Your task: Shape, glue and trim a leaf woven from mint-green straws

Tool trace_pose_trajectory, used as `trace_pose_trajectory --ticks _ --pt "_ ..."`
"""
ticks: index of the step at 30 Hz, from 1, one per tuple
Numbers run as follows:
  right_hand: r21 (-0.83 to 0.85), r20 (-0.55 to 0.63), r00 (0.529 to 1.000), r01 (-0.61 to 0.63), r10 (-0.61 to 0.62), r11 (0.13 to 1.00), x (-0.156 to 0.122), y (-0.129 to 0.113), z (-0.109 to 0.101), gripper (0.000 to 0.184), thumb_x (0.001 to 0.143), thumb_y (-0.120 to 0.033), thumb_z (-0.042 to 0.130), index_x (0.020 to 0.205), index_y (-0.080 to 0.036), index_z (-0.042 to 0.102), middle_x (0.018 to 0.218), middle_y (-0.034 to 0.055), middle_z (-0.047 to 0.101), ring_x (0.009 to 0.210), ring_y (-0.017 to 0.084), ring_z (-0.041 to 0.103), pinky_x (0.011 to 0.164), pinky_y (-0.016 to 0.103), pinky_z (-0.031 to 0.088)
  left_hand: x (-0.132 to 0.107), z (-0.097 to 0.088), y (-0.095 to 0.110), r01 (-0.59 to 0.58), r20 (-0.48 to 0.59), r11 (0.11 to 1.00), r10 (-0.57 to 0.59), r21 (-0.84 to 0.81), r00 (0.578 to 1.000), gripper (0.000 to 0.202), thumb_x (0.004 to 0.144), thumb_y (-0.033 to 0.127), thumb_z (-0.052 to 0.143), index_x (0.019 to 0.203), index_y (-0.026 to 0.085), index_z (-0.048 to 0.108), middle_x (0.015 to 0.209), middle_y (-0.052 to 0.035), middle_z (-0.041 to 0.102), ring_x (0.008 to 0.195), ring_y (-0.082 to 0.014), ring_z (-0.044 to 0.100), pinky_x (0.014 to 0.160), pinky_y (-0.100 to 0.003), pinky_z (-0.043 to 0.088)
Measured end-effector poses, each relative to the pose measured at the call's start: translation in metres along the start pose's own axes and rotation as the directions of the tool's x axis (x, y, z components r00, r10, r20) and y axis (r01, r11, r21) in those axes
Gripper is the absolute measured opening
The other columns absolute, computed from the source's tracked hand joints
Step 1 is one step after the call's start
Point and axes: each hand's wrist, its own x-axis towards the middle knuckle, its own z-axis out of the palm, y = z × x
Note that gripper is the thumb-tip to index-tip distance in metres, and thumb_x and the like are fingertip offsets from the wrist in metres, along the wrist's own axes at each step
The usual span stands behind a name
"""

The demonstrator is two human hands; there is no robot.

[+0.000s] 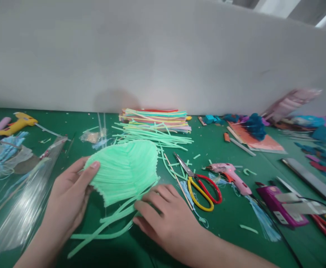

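Note:
A light green leaf shape (125, 169) built from pipe cleaners lies on the green table (224, 223) in front of me. My left hand (67, 195) grips its left edge, thumb on top. My right hand (165, 217) rests flat on the table at the leaf's lower right edge, fingers spread over loose green stems (107, 223) that trail from the leaf toward me.
Red-and-yellow scissors (202, 186) and a pink glue gun (231, 176) lie right of the leaf. A stack of coloured pipe cleaners (157, 119) sits behind it, a yellow glue gun (17, 123) far left, clear plastic wrap (20, 201) at left, purple box (281, 206) right.

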Motion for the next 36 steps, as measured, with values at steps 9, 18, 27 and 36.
trace_pose_trajectory --ticks 9,18,27,36 --pt "0.074 0.037 0.999 -0.012 0.010 0.997 -0.004 -0.003 -0.001 0.012 0.097 -0.026 0.057 0.106 -0.020 0.063 0.105 0.0062 0.070 0.102 0.024 0.057 0.085 0.039 0.044 0.004 -0.010 -0.002 -0.005 0.045 1.000 0.005 -0.005 0.999 0.024 0.074 0.034 0.080 0.095 0.025 0.074 0.081 0.0036 0.074 0.066 -0.0109 0.065 0.049 -0.013 0.051" --pt "0.201 0.034 0.922 -0.384 0.386 0.901 0.022 -0.001 -0.014 0.017 0.096 -0.037 0.058 0.096 -0.020 0.058 0.093 0.0043 0.069 0.094 0.023 0.058 0.084 0.038 0.040 0.002 -0.017 0.000 -0.061 0.157 0.985 0.087 -0.162 0.984 0.016 0.082 0.029 0.072 0.098 0.024 0.072 0.093 0.0017 0.073 0.070 -0.0104 0.064 0.051 -0.013 0.053" --pt "0.316 -0.250 0.806 -0.456 0.537 0.832 0.051 -0.011 -0.019 0.019 0.093 -0.041 0.056 0.094 -0.022 0.059 0.096 0.0076 0.062 0.092 0.024 0.055 0.080 0.040 0.043 -0.009 -0.006 0.007 -0.187 0.088 0.910 0.235 -0.371 0.968 0.019 0.092 0.020 0.054 0.103 0.028 0.067 0.118 0.0010 0.071 0.107 -0.0192 0.066 0.081 -0.031 0.061" --pt "0.722 0.692 0.589 -0.557 0.417 -0.411 0.043 -0.066 0.029 0.070 0.066 -0.067 0.077 0.110 -0.017 0.055 0.085 0.0014 0.062 0.061 0.009 0.055 0.050 0.018 0.039 -0.036 0.004 0.010 -0.272 0.015 0.961 0.273 -0.051 0.962 0.046 0.099 0.036 0.029 0.143 0.040 0.038 0.136 0.0030 0.064 0.137 -0.0241 0.048 0.105 -0.045 0.051"
